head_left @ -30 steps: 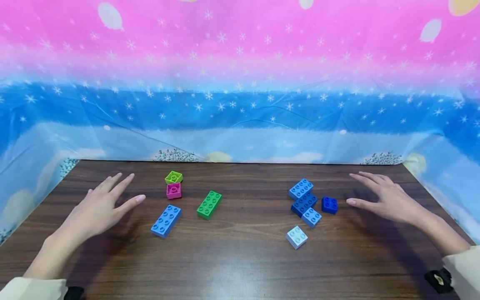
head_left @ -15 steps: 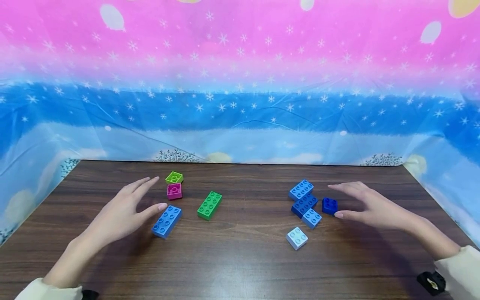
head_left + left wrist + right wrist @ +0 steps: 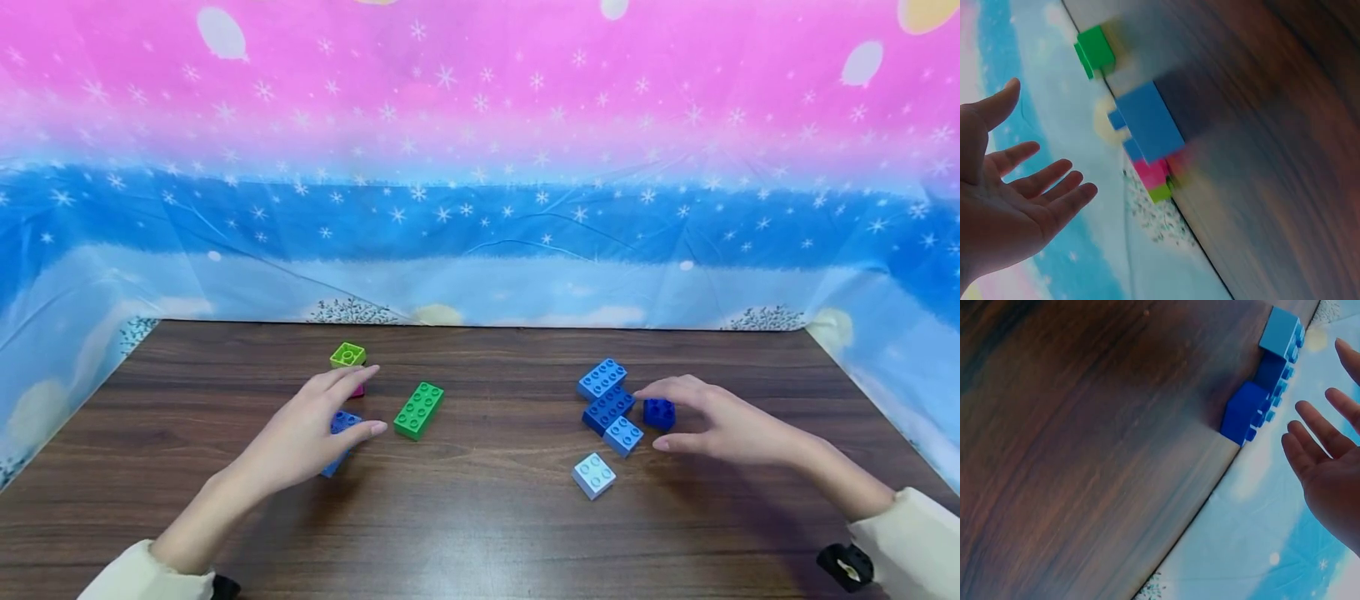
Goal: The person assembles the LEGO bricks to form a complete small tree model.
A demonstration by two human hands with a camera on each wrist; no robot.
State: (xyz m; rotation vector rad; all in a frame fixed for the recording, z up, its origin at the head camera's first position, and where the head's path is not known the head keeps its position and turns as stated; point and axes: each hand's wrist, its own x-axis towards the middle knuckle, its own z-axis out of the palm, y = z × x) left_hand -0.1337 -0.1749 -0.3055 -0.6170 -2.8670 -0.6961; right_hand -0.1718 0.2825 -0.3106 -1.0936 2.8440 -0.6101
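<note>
My left hand [image 3: 300,433] hovers over a long blue toy brick [image 3: 345,422], covering part of it and most of a pink brick [image 3: 359,390]. Its fingers are spread and hold nothing; the left wrist view shows the palm above the blue brick [image 3: 1150,122]. To the right of its fingertips lies a long green brick [image 3: 419,410]. My right hand [image 3: 723,421], thumb and fingers apart, reaches around a small dark blue brick [image 3: 659,413] without gripping it. In the right wrist view the hand [image 3: 1329,456] is above that dark blue brick [image 3: 1244,412].
A lime brick [image 3: 348,355] lies behind the pink one. Left of the dark blue brick are a long blue brick [image 3: 602,379], a darker long brick [image 3: 608,409] and a small light blue brick [image 3: 623,436]. A pale brick [image 3: 594,476] lies nearer on the wooden table [image 3: 480,533].
Both hands have moved inward. The left came rightward over the blue and pink bricks; the right came leftward to the small dark blue brick. The bricks have stayed put.
</note>
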